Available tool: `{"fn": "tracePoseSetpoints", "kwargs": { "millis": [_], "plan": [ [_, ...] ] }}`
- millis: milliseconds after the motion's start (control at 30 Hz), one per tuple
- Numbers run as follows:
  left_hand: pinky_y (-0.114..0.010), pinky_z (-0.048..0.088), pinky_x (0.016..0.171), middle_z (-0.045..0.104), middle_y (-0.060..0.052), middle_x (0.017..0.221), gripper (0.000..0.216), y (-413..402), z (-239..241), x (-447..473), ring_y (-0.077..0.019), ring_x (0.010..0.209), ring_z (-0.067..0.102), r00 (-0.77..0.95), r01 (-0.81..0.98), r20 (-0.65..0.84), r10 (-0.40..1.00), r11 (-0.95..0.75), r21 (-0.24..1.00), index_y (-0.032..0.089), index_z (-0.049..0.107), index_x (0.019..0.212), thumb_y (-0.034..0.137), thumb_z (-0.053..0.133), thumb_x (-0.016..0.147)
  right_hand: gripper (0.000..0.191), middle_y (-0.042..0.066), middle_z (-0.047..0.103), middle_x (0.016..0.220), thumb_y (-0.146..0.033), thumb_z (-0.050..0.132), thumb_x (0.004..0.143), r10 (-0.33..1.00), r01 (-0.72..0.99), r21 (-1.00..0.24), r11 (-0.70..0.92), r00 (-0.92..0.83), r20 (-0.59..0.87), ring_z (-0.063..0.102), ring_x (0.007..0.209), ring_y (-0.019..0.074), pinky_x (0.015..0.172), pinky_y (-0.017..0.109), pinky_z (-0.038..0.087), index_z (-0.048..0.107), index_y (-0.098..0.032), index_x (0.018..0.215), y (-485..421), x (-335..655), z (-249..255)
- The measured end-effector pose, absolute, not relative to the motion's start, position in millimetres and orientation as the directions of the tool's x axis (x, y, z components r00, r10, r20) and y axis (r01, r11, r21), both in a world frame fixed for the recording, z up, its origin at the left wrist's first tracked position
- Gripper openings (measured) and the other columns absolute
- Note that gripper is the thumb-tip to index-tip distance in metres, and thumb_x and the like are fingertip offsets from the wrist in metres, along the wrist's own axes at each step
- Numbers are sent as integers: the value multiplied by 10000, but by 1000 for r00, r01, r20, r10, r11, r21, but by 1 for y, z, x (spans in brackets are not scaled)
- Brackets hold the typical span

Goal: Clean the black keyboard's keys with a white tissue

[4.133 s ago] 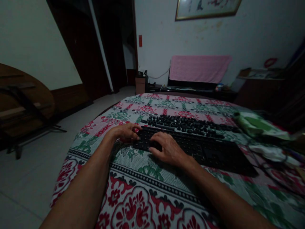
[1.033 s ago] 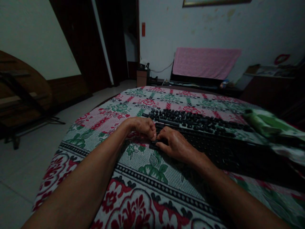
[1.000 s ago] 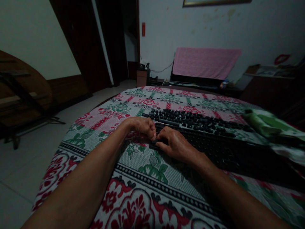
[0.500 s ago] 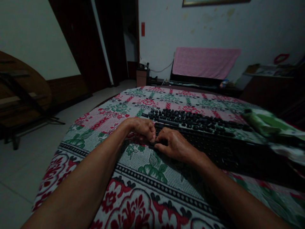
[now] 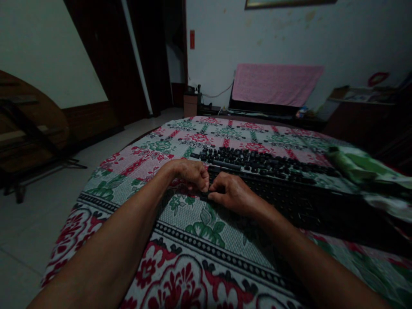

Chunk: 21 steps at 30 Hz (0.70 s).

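A black keyboard [image 5: 286,199] with its keycaps off lies on the patterned cloth, running off to the right. At its left end my left hand [image 5: 194,175] is closed, fingers curled with the tips down at the keyboard's edge. Touching the same corner, my right hand [image 5: 232,193] holds thumb and forefinger in a pinch close to the left fingertips. Whatever sits between the fingers is too small and dark to make out. Behind the keyboard are many loose black keycaps [image 5: 254,159], a long spacebar-like cap [image 5: 227,165] among them.
The flowered tablecloth [image 5: 199,234] covers the round-edged table. A green and white packet [image 5: 363,165] lies at the right, with crumpled clear plastic [image 5: 389,206] by it. Farther back, a pink towel [image 5: 277,83] hangs over a dark screen-like object. A folded round table [image 5: 28,111] stands left.
Both hands stay at the keyboard's left corner with almost the same finger pose. The whole view has shifted very slightly.
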State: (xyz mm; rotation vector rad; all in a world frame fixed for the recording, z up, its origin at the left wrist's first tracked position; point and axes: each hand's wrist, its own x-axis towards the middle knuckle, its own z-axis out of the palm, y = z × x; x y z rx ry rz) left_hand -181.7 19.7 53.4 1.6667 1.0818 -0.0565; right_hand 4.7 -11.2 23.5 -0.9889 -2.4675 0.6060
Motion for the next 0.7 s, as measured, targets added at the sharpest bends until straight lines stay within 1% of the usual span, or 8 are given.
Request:
{"fn": "tracePoseSetpoints", "kwargs": {
  "millis": [133,233,367,467,533,600,633,700],
  "plan": [
    [-190,359,430,550,45,499,102,17,56,-180,-74,423,462,555,684,-560,615,45,728,157,603,697,208,648,620,59,9,614,782,-206,680,665,762,538,-615,577,-626,168,544,688,109,629,223,399,668,-168,708,-8,3,21],
    [-192,363,430,548,42,497,109,15,57,-178,-81,425,478,535,701,-565,628,42,711,155,598,692,204,653,611,25,10,622,762,-183,667,667,771,548,-631,549,-624,129,546,683,112,620,220,403,671,-162,680,-6,3,23],
    [-190,354,421,537,45,484,118,14,56,-175,-84,417,476,522,715,-559,645,27,699,153,593,683,200,660,598,102,11,625,728,-156,593,725,718,521,-607,600,-685,122,542,658,105,603,212,391,688,-152,686,-4,4,26],
    [-196,367,431,547,46,495,140,15,56,-176,-93,434,494,513,718,-559,652,31,695,158,590,693,202,670,586,123,13,628,709,-159,584,733,697,517,-559,648,-698,163,540,649,106,598,210,383,685,-150,662,-5,5,24],
    [-195,363,430,551,44,500,149,16,55,-179,-93,434,492,530,713,-555,641,18,701,159,598,705,210,672,586,126,17,632,727,-155,575,739,673,501,-531,683,-715,191,547,672,112,615,214,388,688,-155,683,-6,6,23],
    [-189,346,424,542,45,494,135,20,54,-185,-79,417,460,561,683,-514,649,-13,730,153,611,706,220,661,599,140,21,639,778,-149,556,754,642,462,-526,714,-732,228,558,722,119,656,221,400,695,-166,753,-8,9,23],
    [-187,342,427,539,44,494,126,22,52,-187,-71,415,444,566,659,-469,678,-30,752,150,618,706,227,650,613,152,23,640,806,-147,544,764,637,447,-530,721,-728,254,562,748,121,679,226,405,693,-171,788,-8,12,24],
    [-187,359,455,562,36,535,130,29,46,-190,-69,445,458,512,579,-292,808,-73,812,147,631,726,246,624,641,164,27,637,836,-146,523,781,655,444,-534,719,-689,309,564,776,124,708,238,411,680,-175,821,-9,20,27]
  ]
}}
